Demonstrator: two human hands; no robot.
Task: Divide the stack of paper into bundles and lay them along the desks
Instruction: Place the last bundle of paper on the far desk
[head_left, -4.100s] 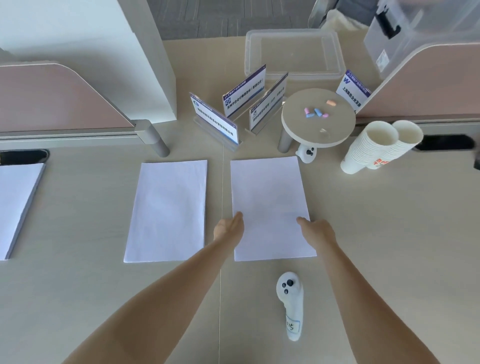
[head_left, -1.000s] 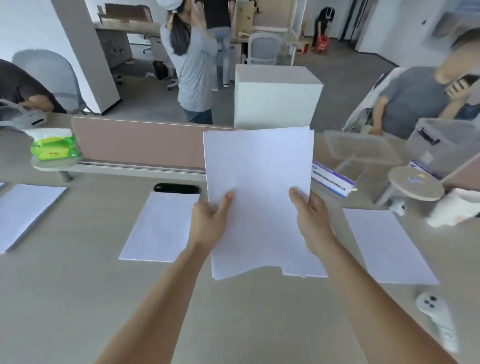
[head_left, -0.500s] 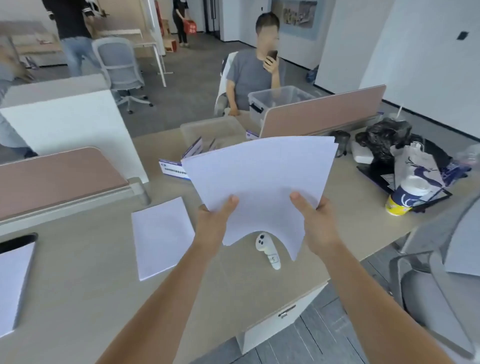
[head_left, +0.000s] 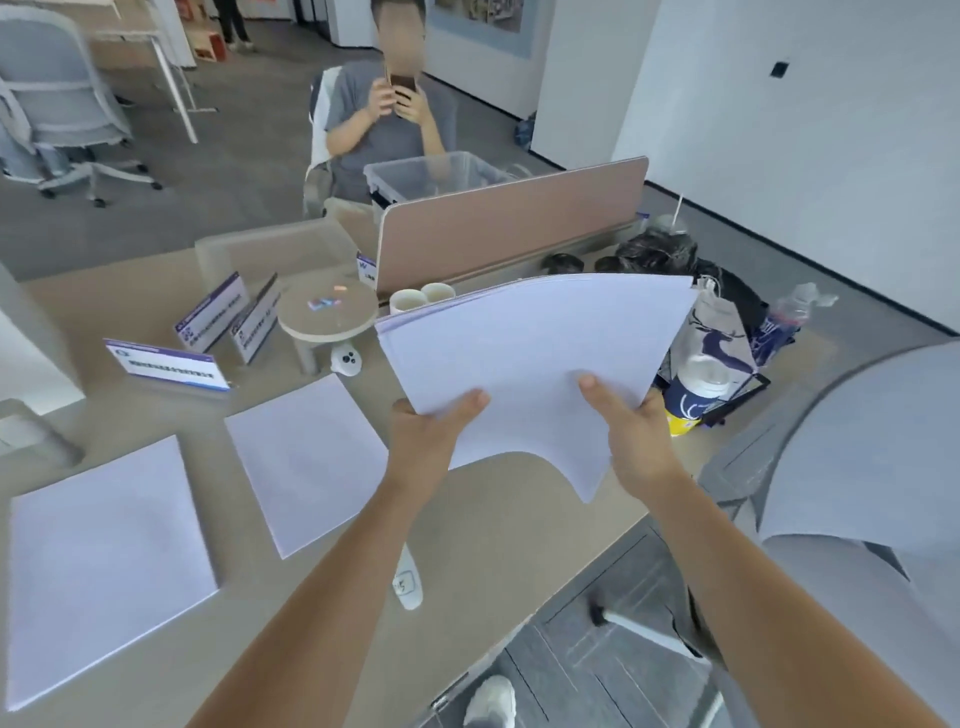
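I hold a stack of white paper (head_left: 524, 358) in the air above the right end of the desk (head_left: 498, 525). My left hand (head_left: 431, 431) grips its near left corner with the thumb on top, and my right hand (head_left: 631, 436) grips its near right side. The sheets sag between my hands and fan a little at the far left edge. Two white bundles lie flat on the desk: one bundle (head_left: 306, 457) left of my left hand, another bundle (head_left: 104, 556) at the far left.
A white controller (head_left: 408, 582) lies under my left forearm. Behind stand sign holders (head_left: 208, 322), a small round stand (head_left: 327, 312), paper cups (head_left: 421, 299), a pink divider (head_left: 509, 223) and bags (head_left: 717, 332). A seated person (head_left: 389, 124) faces me. A grey chair (head_left: 852, 457) stands right.
Since four seconds ago I have lifted the stack off the desk and turned right. Over the last second my view swung further right along the desk with the stack held in both hands.
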